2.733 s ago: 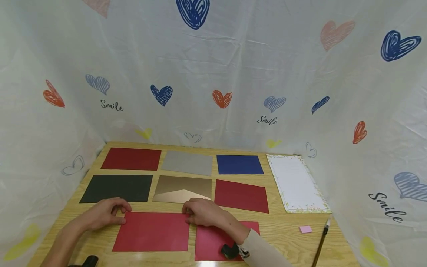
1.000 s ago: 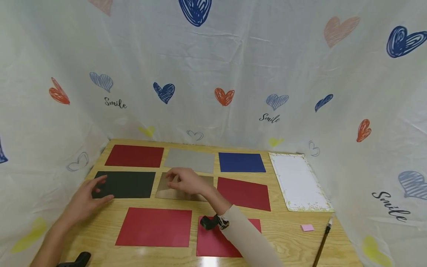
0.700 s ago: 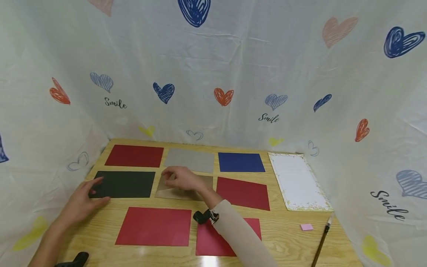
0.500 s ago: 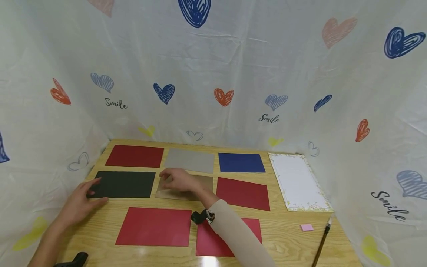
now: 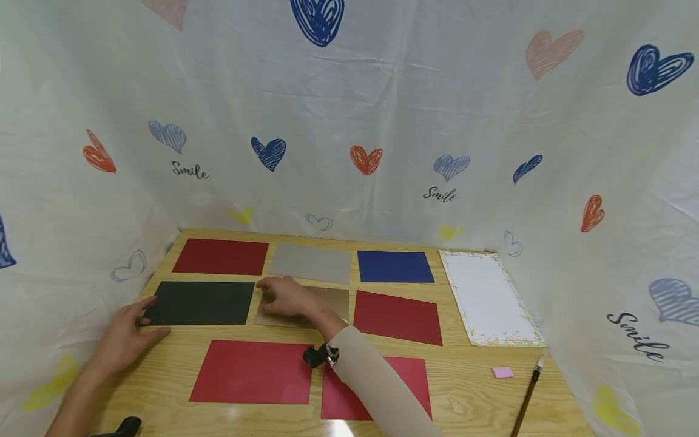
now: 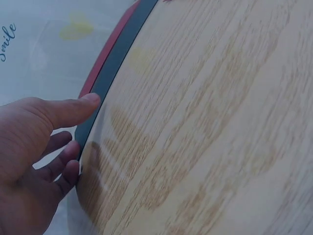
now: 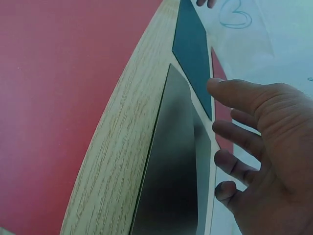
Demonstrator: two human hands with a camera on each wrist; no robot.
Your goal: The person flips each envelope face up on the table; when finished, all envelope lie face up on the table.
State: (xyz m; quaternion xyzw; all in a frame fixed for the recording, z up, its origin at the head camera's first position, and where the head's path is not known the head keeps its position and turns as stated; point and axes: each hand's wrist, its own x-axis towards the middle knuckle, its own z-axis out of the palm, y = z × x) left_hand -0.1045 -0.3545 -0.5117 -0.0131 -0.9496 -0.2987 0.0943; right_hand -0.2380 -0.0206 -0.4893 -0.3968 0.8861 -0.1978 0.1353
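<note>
A dark green sheet (image 5: 202,303) lies flat at the left of the middle row. My left hand (image 5: 122,340) is at its left edge, fingers loosely bent and thumb apart, fingertips right at the edge in the left wrist view. My right hand (image 5: 289,297) is over the shiny gold sheet (image 5: 334,297), fingertips close to the dark green sheet's right edge. In the right wrist view the right hand (image 7: 266,137) has spread, relaxed fingers with nothing between them. My right forearm covers part of a red sheet (image 5: 406,376) in front.
Another red sheet (image 5: 251,373) lies at the front. Behind are dark red (image 5: 221,256), grey (image 5: 311,263) and blue (image 5: 395,267) sheets; one more red sheet (image 5: 398,318) lies right of the gold. A floral-bordered paper (image 5: 486,297), pink sticky pad (image 5: 502,372) and brush (image 5: 528,394) are rightward.
Both hands have left the front red sheet's far corners and moved back to the dark green sheet's sides. Over the last second they have drifted left; the sheets show little change.
</note>
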